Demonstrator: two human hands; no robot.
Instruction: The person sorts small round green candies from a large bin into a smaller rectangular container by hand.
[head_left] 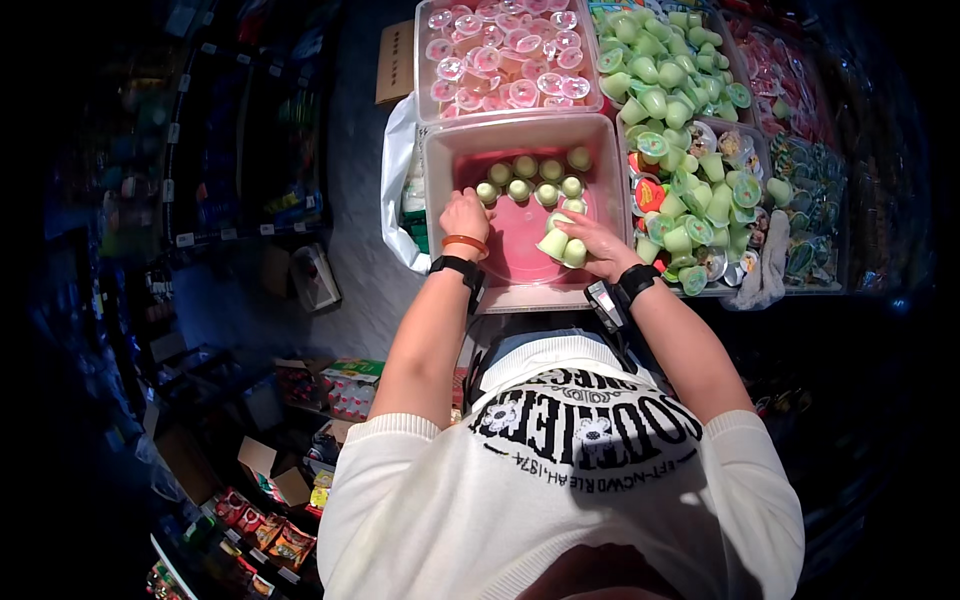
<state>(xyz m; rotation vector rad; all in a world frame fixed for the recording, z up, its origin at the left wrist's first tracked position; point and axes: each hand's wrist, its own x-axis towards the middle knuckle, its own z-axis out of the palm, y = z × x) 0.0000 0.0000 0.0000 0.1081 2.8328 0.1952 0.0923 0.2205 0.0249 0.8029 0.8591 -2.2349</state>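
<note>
Inside a translucent plastic bin with a pink bottom, pale green jelly cups stand upside down in rows. My left hand reaches in at the left side, its fingers curled and pinching the leftmost jelly cup of the front row. At the bin's right side, my right hand is closed around several more green jelly cups. These are tilted different ways and partly covered by the fingers. An orange bangle and a black strap circle my left wrist; another black strap is on my right wrist.
Beyond the bin stands a tub of pink jelly cups. On the right are heaps of green jelly cups and a pale cloth glove. A white plastic bag hangs left of the bin. Snack packets sit low at the left.
</note>
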